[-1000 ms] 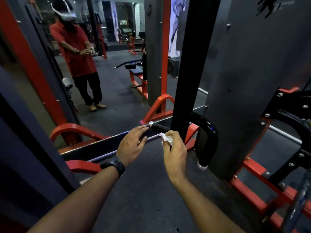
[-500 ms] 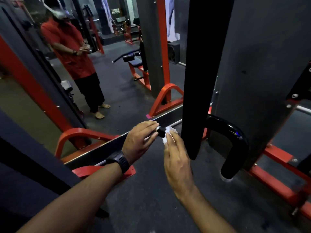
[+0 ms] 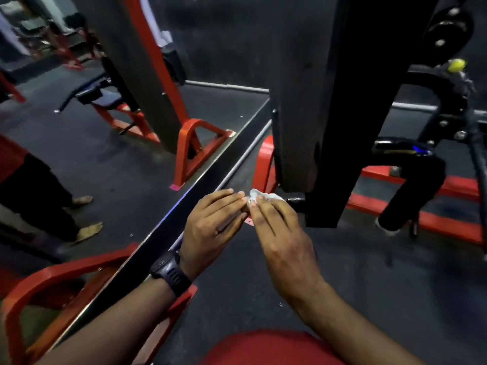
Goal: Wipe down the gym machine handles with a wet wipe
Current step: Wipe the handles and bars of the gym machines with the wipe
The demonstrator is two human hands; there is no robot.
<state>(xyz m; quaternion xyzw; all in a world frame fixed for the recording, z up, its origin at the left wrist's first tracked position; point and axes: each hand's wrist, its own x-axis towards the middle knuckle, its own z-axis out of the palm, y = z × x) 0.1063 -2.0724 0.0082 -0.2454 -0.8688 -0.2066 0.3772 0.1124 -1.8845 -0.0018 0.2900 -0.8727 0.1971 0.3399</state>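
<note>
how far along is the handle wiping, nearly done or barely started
Early to midway, I'd judge. Done: nothing shows as clearly finished; no handle looks visibly wet. In hand: the right hand holds the wet wipe over the end of the short black handle, with left hand fingertips touching the wipe. Left: the curved black handle to the right, which neither hand touches.

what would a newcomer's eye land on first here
The two hands meeting mid-frame: the right hand holds a crumpled white wet wipe against the short black handle stub, while the left hand touches the wipe with its fingertips. To their upper left, a bright red steel frame foot stands out against the dark floor.
</note>
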